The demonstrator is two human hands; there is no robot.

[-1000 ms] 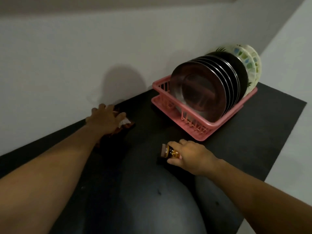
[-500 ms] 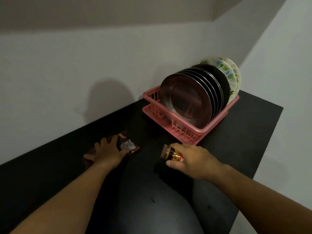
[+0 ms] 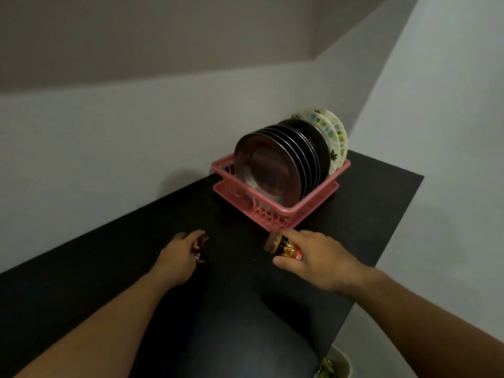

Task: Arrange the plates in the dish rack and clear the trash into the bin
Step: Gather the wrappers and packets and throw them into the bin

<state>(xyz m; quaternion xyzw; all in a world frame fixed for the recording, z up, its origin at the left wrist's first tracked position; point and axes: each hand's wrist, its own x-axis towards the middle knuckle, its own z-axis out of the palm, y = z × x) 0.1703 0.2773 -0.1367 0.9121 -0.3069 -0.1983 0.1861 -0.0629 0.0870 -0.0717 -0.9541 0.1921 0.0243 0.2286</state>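
Note:
A pink dish rack (image 3: 291,211) stands at the back of the black counter (image 3: 109,263). Several steel plates (image 3: 266,170) stand upright in it, with two patterned white plates (image 3: 331,132) behind them. My left hand (image 3: 178,256) grips a crumpled brown wrapper (image 3: 201,241) just above the counter. My right hand (image 3: 316,255) holds a small brown bottle (image 3: 283,245) with a brown cap, lying sideways, right in front of the rack.
A white bin (image 3: 339,362) with greenish trash inside shows at the bottom right, below the counter's edge. White walls close the counter at the back and right. My dark-clothed body fills the lower middle.
My left hand has closed round the wrapper and drawn it toward me. My right hand has kept the bottle and lifted slightly. The view has pulled back from the rack.

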